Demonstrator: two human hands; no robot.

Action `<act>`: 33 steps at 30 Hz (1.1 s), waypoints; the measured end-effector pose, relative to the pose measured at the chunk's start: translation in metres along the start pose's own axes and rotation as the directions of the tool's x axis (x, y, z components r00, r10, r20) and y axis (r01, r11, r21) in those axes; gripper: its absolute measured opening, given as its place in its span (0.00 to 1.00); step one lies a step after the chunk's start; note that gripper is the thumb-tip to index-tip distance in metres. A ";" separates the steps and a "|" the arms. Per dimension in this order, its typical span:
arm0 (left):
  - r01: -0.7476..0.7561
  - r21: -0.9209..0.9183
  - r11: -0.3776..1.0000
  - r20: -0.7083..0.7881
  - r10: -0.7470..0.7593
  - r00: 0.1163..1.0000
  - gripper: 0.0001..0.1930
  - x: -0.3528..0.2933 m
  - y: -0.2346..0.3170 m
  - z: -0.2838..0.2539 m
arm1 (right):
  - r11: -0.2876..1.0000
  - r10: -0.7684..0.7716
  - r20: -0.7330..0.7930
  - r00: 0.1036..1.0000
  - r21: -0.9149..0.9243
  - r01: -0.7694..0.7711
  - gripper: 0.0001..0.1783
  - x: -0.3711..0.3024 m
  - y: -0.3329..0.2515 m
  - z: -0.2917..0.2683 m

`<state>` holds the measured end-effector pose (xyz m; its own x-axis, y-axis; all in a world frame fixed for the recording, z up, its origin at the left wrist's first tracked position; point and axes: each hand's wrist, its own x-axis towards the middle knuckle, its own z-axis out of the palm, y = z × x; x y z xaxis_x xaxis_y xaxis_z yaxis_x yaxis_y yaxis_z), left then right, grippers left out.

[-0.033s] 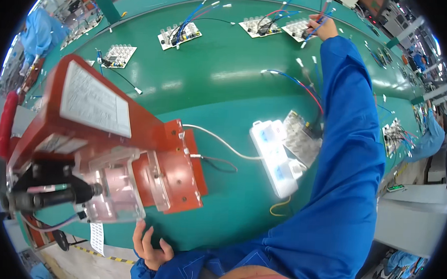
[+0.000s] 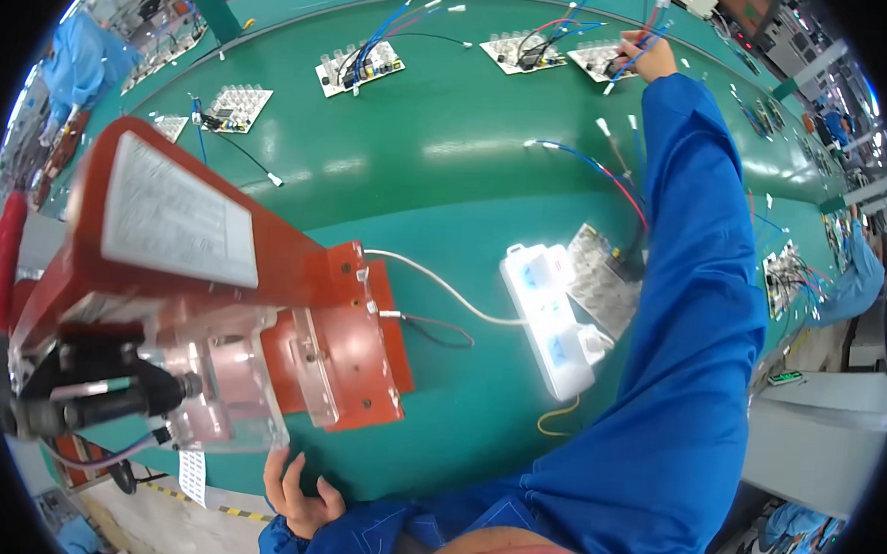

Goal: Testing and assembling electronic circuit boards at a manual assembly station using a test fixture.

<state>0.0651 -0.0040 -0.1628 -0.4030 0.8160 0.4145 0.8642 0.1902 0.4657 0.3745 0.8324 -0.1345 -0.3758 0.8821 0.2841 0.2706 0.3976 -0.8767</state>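
Observation:
At the far right of the bench my right hand (image 2: pixel 653 58) is closed at the right end of a white circuit board (image 2: pixel 594 56). Red and blue wires cross over its fingers, and the fingertips are partly hidden. My left hand (image 2: pixel 305 501) rests at the bench's near edge with its fingers apart and nothing in them. Just beyond its fingertips is the clear plastic guard (image 2: pixel 271 408) of a red press-like machine (image 2: pixel 178 226). Left of my right forearm lies another circuit board (image 2: pixel 602 284) with red and blue wires.
A white power strip (image 2: pixel 548 321) with a plug lies mid-bench, its white cable running to the machine. More wired boards stand along the green belt (image 2: pixel 410 137), including one board (image 2: pixel 358 70) and another board (image 2: pixel 235 109). Co-workers' blue sleeves (image 2: pixel 854 280) show at the sides.
The view has shifted slightly, so the machine and boards sit a little differently in the picture. Both hands keep their places.

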 end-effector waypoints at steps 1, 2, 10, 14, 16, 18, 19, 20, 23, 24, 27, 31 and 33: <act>0.008 0.025 1.000 0.014 -0.009 1.000 0.19 -0.001 0.001 -0.001 | 1.000 0.019 -0.005 1.000 0.016 -0.019 0.23 0.007 0.012 0.001; 0.018 0.050 0.999 0.030 -0.020 0.999 0.20 -0.002 0.003 -0.003 | 0.999 0.040 -0.008 0.999 0.032 -0.040 0.24 0.012 0.023 0.005; 0.066 0.055 0.996 0.011 -0.067 0.998 0.20 -0.003 0.007 0.000 | 0.967 0.088 0.200 0.976 0.216 -0.132 0.28 0.009 0.002 0.107; 0.006 0.047 0.999 0.007 -0.007 1.000 0.20 -0.006 0.000 0.001 | 0.954 0.065 0.347 0.936 0.252 -0.159 0.26 -0.028 -0.047 0.111; -0.017 0.004 1.000 0.020 0.017 1.000 0.20 -0.001 -0.002 0.004 | 0.871 0.365 0.276 0.889 -0.440 -0.220 0.30 -0.025 -0.040 0.036; -0.062 -0.005 0.998 -0.001 0.062 0.998 0.19 0.004 -0.005 0.011 | 0.753 0.212 0.255 0.943 -0.658 0.008 0.33 -0.025 -0.009 -0.064; -0.065 -0.033 0.997 0.009 0.066 0.998 0.19 0.002 -0.008 0.012 | 0.560 0.049 0.321 0.946 -0.793 0.240 0.36 -0.031 -0.002 -0.093; -0.039 0.037 0.999 0.002 0.039 0.999 0.20 -0.002 -0.004 0.005 | 0.583 0.057 0.344 0.937 -0.774 0.248 0.36 -0.047 0.000 -0.064; -0.042 0.082 0.996 -0.006 0.043 0.999 0.22 0.000 0.000 0.001 | -0.193 0.283 0.403 0.870 -0.865 0.463 0.33 -0.127 -0.019 -0.056; -0.060 0.067 0.996 -0.009 0.061 0.998 0.22 0.005 -0.003 0.006 | -0.212 0.289 0.383 0.877 -0.868 0.449 0.33 -0.144 0.001 -0.088; -0.071 0.059 0.996 -0.005 0.071 0.997 0.21 0.007 -0.005 0.011 | -0.379 0.206 0.323 0.924 -0.844 0.379 0.30 -0.159 0.009 -0.102; -0.100 0.039 0.994 -0.008 0.101 0.995 0.20 0.013 -0.004 0.014 | -0.431 0.230 0.199 0.953 -0.857 0.282 0.34 -0.157 -0.020 -0.108; -0.116 0.031 0.993 -0.022 0.116 0.993 0.20 0.014 -0.004 0.011 | -0.458 0.175 0.254 0.951 -0.834 0.307 0.35 -0.159 -0.043 -0.104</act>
<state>0.0593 0.0127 -0.1675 -0.3062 0.8203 0.4831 0.9140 0.1114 0.3901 0.5143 0.7015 -0.1019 -0.5352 0.8445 0.0180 0.4997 0.2994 0.8128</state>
